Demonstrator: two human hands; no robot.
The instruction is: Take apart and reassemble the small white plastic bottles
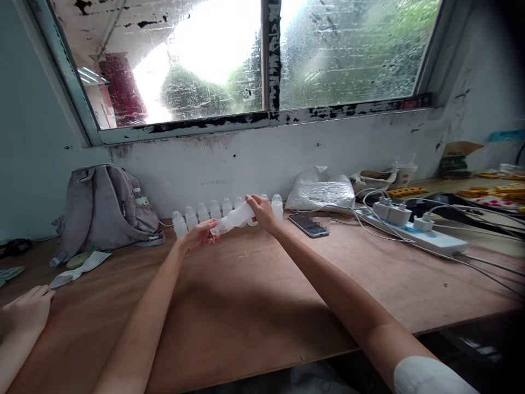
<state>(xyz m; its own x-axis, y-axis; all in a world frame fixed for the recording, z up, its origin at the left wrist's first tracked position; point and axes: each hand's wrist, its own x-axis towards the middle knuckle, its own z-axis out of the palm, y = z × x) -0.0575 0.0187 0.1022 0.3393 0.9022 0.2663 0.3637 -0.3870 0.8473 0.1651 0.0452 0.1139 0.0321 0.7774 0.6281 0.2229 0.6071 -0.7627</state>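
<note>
A frosted white bottle (235,218) with a clear cap is held lengthwise above the table, tilted with its cap end lower and to the left. Closed on the cap end is my left hand (200,235). My right hand (261,212) grips the other, higher end, thumb and fingers around it. Just behind my hands, a row of several similar bottles (191,218) stands upright on the brown table (246,284). My hands and the held bottle partly hide the middle of that row. One upright bottle (277,208) shows at its right end.
A grey backpack (104,210) leans on the wall at left, a white tissue (82,270) before it. Another person's hand (28,309) rests on the left. To the right are a phone (309,224), silvery bag (322,190) and power strip (422,232) with cables.
</note>
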